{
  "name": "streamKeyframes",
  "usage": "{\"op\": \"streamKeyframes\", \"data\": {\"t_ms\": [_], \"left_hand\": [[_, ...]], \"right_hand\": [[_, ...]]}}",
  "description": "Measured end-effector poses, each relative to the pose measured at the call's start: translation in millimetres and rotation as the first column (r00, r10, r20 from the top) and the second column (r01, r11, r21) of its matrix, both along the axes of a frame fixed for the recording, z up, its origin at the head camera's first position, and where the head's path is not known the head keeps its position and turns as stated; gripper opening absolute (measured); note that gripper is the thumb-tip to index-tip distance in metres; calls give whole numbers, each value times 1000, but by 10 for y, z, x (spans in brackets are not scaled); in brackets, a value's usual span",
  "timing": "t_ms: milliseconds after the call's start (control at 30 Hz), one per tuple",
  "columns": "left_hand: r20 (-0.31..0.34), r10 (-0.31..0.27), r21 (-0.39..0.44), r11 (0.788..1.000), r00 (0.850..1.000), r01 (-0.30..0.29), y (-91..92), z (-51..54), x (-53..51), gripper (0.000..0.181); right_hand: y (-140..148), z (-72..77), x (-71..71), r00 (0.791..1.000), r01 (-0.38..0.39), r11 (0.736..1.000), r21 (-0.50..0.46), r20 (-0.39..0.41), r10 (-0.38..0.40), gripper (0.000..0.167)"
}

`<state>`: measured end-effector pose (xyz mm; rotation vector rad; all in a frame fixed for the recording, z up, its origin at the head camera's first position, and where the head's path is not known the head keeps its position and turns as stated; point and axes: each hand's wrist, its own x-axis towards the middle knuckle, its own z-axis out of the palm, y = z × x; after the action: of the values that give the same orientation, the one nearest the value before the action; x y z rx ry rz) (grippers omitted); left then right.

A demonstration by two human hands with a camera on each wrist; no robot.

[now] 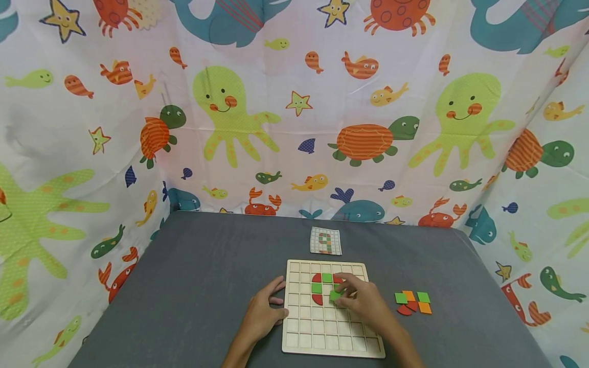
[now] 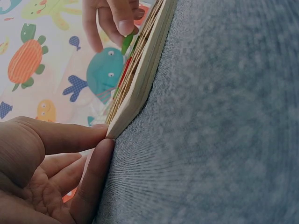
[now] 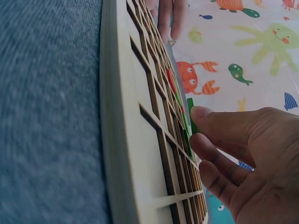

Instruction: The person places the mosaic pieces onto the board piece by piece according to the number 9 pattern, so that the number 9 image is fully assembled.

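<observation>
A wooden grid board (image 1: 306,341) lies on the grey table, with red rounded pieces (image 1: 317,299) and green square tiles (image 1: 316,288) set in its upper cells. At its left rim, my left hand (image 1: 263,313) holds the edge, thumb and a finger meeting there in the left wrist view. Over the upper right part of the grid, my right hand (image 1: 363,300) pinches a green square tile (image 3: 192,114) between thumb and fingers. That tile stands edge-on, just off the surface, in the right wrist view. The right hand partly hides the pieces beneath it.
Right of the board, a loose group holds green, orange (image 1: 425,308) and red pieces (image 1: 404,309). Behind the board lies a small pattern card (image 1: 325,241) with a printed coloured grid. A sea-animal curtain (image 1: 294,128) closes off the back and sides of the table (image 1: 221,260).
</observation>
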<state>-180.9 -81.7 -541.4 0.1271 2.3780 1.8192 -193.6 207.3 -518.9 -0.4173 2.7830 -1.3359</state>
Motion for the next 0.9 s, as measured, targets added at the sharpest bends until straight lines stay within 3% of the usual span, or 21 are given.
{"op": "streamKeyframes", "data": {"t_ms": [433, 900], "left_hand": [[-1, 0, -5, 1000, 1000, 0, -5, 3, 4, 86], [-3, 9, -14, 1000, 1000, -9, 1, 16, 6, 86]], "right_hand": [[-54, -12, -5, 999, -52, 998, 39, -3, 52, 60], [-103, -16, -17, 998, -52, 995, 79, -25, 54, 58]]}}
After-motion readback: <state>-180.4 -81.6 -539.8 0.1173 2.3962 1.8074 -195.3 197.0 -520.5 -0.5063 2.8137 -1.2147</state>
